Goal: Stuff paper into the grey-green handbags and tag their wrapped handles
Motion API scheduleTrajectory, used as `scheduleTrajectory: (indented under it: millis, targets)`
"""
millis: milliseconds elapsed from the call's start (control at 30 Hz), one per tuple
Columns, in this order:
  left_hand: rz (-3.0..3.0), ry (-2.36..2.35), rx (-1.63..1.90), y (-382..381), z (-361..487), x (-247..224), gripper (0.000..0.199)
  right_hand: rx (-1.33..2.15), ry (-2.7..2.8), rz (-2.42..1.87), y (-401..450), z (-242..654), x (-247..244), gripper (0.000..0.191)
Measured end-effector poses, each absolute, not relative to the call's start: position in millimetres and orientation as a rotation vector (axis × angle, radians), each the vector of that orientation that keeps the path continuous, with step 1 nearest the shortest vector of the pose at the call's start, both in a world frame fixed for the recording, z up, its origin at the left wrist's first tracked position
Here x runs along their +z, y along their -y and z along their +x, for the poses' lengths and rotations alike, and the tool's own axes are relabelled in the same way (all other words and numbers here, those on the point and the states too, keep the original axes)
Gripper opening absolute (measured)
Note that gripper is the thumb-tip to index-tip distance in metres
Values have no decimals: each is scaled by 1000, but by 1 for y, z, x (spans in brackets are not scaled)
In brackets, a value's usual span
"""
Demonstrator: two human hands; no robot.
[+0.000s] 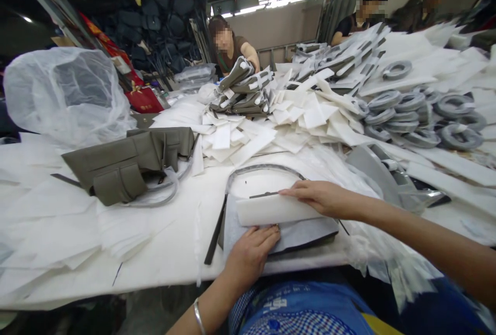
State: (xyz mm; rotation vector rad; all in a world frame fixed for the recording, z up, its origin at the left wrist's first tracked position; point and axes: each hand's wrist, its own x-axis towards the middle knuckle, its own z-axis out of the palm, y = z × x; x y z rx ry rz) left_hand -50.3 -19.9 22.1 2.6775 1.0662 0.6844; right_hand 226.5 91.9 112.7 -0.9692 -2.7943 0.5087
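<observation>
A handbag lies flat on the table in front of me, its handle (267,168) wrapped in clear film and arched away from me. Pale wrapping paper (306,235) covers most of its body, and a dark strap end (215,231) sticks out at the left. On top rests a white foam sheet (271,211). My right hand (310,194) grips the far edge of this sheet, the thumb hidden. Below the sheet's near edge, my left hand (251,247) lies flat on the paper, fingers stretched out.
An olive handbag (127,162) stands at left beside white sheets (50,221). Foam pieces (232,138) and stacked bag parts (244,89) lie ahead. Grey wrapped coils (411,112) are piled right. A clear plastic bag (70,92) sits far left. Co-workers (232,48) are across the table.
</observation>
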Motion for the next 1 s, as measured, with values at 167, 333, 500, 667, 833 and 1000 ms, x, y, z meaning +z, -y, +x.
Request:
scheduleTrajectory:
  millis: [167,333,500,667,833,1000]
  targets:
    - [2634,-1091,695,22,-50,18,45,213,2880,-879,-73,206,86,68]
    - [2612,-1097,714,23,-49,21,43,210,2934,-772,-67,204,81,58]
    - [2581,-1158,625,25,-51,22,44,174,2882,-763,-58,204,84,53]
    - [2576,-1191,551,28,-52,19,43,222,2936,-775,-47,204,69,51]
    - [2608,-1184,568,28,-53,18,47,243,2940,-699,-45,205,64,53]
    - [2681,-1122,671,27,-55,13,48,289,2931,-678,-47,207,66,49]
